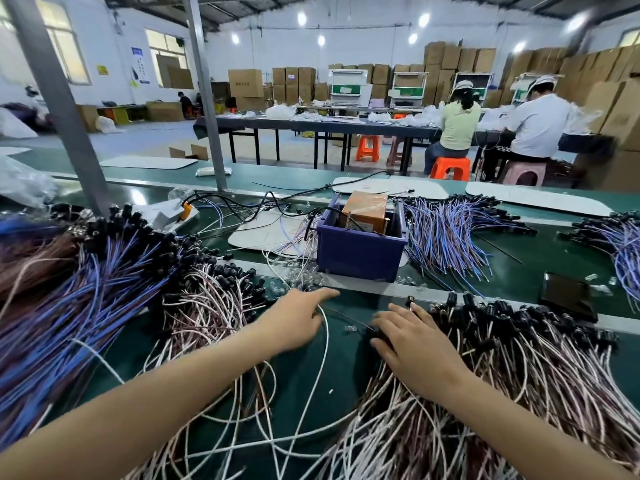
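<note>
My left hand (pixel 298 318) reaches forward over the green belt, its index finger stretched toward a scatter of small clear caps (pixel 304 282). A white wire (pixel 326 337) runs out from under its fingers; the hand is blurred, so a pinch cannot be made out. My right hand (pixel 414 344) lies palm down with spread fingers on the near end of a pile of brown-and-white wires with black connectors (pixel 519 344). A black connector (pixel 379 336) sits under its fingertips, and a small metal-tipped end (pixel 410 300) sticks up just beyond them.
A blue bin (pixel 360 251) holding an orange box stands just past the caps. Blue wire bundles (pixel 79 306) fill the left, pink-white ones (pixel 214 299) lie beside them. A dark phone (pixel 568 294) lies at right. Two people sit at a far table.
</note>
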A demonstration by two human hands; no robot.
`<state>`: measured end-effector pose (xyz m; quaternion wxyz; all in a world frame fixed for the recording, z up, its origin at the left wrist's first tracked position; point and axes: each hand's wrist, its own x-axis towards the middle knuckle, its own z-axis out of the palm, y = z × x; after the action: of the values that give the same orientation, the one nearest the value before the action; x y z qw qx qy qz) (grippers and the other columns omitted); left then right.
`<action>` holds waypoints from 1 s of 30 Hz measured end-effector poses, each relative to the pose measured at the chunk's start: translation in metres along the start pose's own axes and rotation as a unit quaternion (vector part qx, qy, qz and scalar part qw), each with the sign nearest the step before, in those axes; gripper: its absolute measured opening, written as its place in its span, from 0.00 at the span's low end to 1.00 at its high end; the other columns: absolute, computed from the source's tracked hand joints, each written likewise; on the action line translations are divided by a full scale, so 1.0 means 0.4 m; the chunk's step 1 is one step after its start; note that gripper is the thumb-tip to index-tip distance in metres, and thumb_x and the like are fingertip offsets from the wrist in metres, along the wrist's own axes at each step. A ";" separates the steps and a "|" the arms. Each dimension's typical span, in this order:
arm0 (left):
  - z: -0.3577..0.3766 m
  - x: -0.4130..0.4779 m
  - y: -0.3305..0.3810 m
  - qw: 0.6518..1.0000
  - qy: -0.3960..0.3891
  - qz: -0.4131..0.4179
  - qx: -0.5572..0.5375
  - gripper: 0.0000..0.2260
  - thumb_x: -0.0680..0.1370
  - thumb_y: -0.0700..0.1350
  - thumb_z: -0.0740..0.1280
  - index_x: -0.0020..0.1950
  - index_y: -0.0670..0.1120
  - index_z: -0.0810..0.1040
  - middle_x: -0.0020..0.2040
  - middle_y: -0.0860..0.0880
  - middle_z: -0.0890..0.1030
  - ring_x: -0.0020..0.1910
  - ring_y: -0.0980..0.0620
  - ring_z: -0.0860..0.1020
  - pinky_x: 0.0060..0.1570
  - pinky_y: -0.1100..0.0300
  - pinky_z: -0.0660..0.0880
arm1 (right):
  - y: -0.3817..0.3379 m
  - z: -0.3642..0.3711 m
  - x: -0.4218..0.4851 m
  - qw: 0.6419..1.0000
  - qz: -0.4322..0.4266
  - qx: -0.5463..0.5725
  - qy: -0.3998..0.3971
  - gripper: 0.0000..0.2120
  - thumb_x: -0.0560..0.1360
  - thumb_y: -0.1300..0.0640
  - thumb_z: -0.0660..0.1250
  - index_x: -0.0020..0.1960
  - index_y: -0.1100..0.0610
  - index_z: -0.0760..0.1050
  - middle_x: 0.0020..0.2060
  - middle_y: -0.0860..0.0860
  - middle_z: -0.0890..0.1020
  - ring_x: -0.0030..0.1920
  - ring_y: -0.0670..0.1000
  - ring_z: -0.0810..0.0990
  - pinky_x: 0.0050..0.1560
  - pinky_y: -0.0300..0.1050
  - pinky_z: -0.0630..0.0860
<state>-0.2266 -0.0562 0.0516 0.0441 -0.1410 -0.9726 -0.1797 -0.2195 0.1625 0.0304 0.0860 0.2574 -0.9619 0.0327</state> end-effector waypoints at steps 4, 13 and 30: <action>0.030 0.075 -0.054 0.990 -0.031 -0.010 0.137 0.17 0.78 0.36 0.61 0.63 0.51 0.73 0.59 0.46 0.70 0.60 0.43 0.73 0.54 0.49 0.74 | -0.008 -0.001 -0.003 1.000 -0.010 0.008 0.000 0.20 0.82 0.43 0.47 0.70 0.44 0.67 0.72 0.39 0.65 0.76 0.43 0.53 0.74 0.45 0.40; -0.150 0.040 -0.036 0.979 0.126 0.119 0.110 0.05 0.78 0.46 0.66 0.53 0.49 0.79 0.49 0.57 0.82 0.47 0.55 0.80 0.60 0.55 0.68 | -0.040 -0.069 -0.051 0.941 -0.016 0.194 0.275 0.04 0.75 0.59 0.70 0.48 0.59 0.82 0.46 0.50 0.82 0.49 0.49 0.79 0.55 0.39 0.74; -0.177 -0.290 0.094 0.968 0.019 0.248 0.043 0.01 0.74 0.47 0.61 0.45 0.51 0.71 0.38 0.57 0.79 0.32 0.56 0.76 0.31 0.62 0.74 | -0.170 -0.287 0.084 0.421 0.274 0.861 0.074 0.16 0.84 0.54 0.51 0.41 0.58 0.68 0.20 0.47 0.64 0.17 0.44 0.58 0.17 0.35 0.54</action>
<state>-0.1022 -0.0781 0.1143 0.1120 -0.3726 -0.9128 -0.1240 -0.1970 0.0995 0.1509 -0.1231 -0.0838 -0.4408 0.8852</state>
